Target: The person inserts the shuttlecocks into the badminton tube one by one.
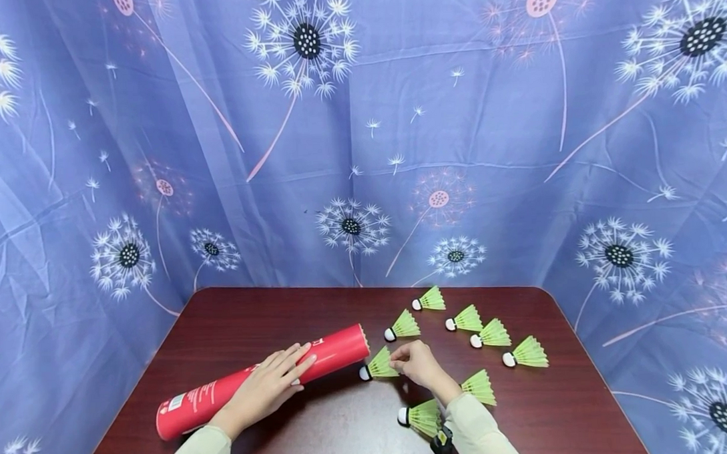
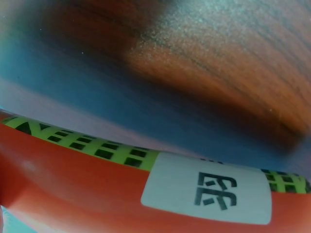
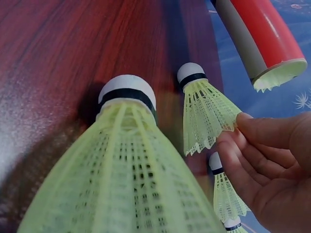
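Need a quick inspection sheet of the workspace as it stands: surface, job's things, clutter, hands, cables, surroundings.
Surface: dark wooden table, glossy.
Job's things: red tube lying on its side, open end toward the shuttlecocks; one green shuttlecock right at that opening; seven more shuttlecocks scattered on the table's right half.
Clutter: nothing seen.
Hands: left hand rests flat on the tube, fingers straight; right hand pinches the skirt edge of the shuttlecock by the opening.
Cables: nothing seen; a small black device sits at the right wrist.
Surroundings: blue dandelion-print cloth hung behind and on both sides.
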Available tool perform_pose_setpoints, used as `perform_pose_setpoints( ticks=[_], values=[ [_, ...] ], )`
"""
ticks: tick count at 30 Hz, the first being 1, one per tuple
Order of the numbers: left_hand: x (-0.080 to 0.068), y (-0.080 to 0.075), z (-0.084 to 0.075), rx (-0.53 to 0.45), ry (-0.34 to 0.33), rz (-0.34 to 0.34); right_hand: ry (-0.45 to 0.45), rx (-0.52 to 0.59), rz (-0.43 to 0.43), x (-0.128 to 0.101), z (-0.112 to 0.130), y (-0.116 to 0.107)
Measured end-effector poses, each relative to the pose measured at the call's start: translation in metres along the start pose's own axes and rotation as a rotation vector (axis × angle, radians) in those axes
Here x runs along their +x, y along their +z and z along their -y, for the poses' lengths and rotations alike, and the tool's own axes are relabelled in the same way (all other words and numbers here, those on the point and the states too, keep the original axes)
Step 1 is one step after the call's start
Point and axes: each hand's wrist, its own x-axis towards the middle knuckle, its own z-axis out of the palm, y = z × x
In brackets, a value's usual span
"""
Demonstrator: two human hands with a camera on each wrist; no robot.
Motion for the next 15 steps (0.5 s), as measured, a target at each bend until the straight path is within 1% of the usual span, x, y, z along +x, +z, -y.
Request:
perform_pose_setpoints(
  ticks=[3, 9, 15],
  values=[
    [0.0001, 0.0009, 0.0001, 0.004, -0.001, -0.008, -0.018, -0.004, -0.011, -0.0009, 0.0001, -0.0008],
    [0.0003, 0.0008, -0.0004, -0.011, 0.002, -0.025, -0.065, -0.054, -0.058, -0.0003, -0.0029, -0.0050],
    [0.0011, 0.0006, -0.0003, -0.009, 0.004, -0.022, -0.065, -0.050, -0.083, 0.0020, -0.0049, -0.0096]
  ],
)
